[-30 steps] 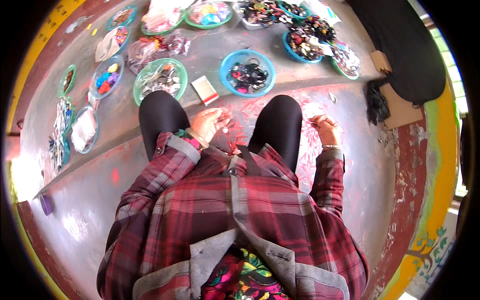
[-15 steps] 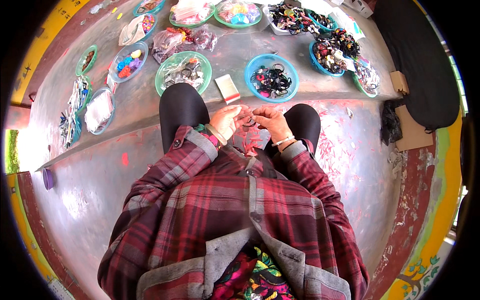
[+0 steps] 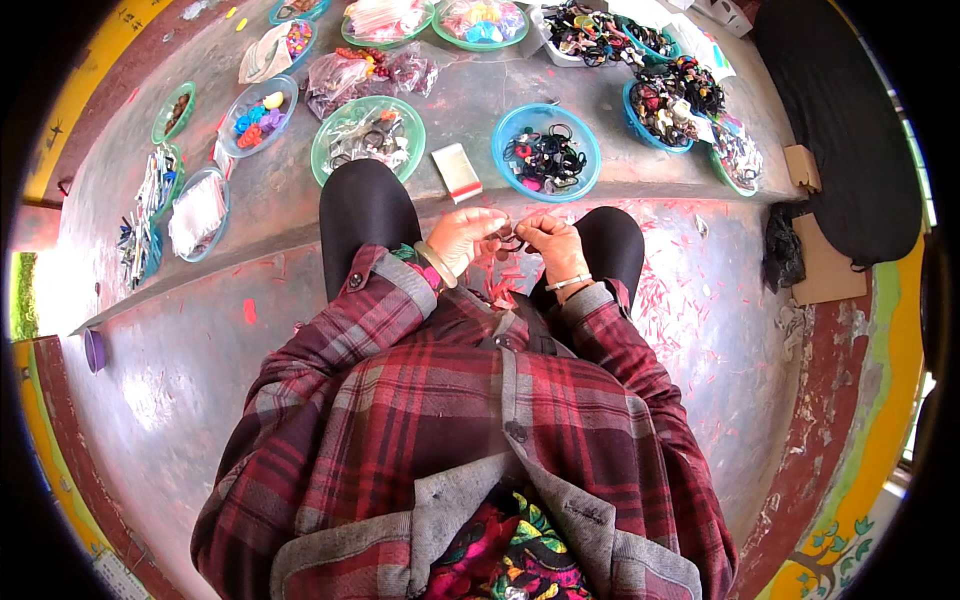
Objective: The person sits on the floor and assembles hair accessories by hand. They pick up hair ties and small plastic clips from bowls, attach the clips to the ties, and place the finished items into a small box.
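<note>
Pinching 1 small dark elastic hair loop, left hand and right hand close around it. Soft, light, stretchy; best gripped at opposite edges.

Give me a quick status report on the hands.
Left hand and right hand together between the knees, fingers pinching a small dark hair tie. Blue bowl of ties just ahead. Nothing blocking.

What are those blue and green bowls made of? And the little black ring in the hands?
The blue bowl and green bowl look like thin plastic: bright, smooth, slightly see-through rims. The small dark ring, held between the left hand and right hand, is probably an elastic hair band, though too small to be sure.
</note>
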